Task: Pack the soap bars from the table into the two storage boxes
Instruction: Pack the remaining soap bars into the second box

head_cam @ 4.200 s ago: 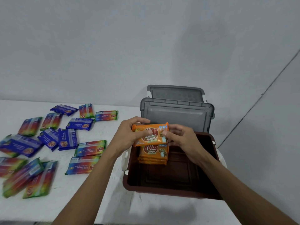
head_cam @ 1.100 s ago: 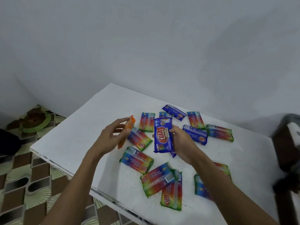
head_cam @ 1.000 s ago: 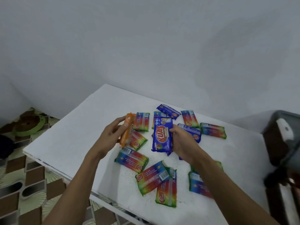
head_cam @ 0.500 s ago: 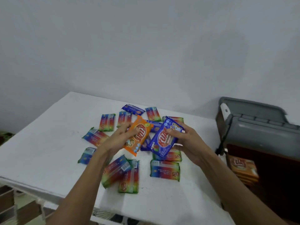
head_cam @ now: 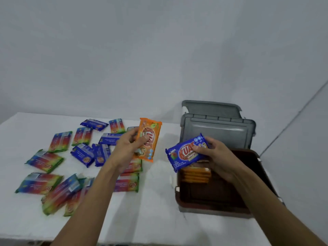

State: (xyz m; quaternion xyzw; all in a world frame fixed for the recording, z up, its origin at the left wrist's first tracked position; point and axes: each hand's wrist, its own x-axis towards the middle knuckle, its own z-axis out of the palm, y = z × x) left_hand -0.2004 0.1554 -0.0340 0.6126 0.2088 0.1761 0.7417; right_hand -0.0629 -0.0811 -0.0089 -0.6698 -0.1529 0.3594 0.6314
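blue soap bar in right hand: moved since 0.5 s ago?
Yes. The blue soap bar moved right: from over the loose bars to the left rim of the brown box, above the orange stack.

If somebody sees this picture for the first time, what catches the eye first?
Two raised hands stand out: the left hand holds an orange soap bar, the right hand a blue soap bar over the open brown box. Colourful bars lie scattered on the white table, at left.

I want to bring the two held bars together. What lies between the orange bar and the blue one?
Nothing. In the head view, the gap between the orange bar and the blue bar shows only bare white table behind it.
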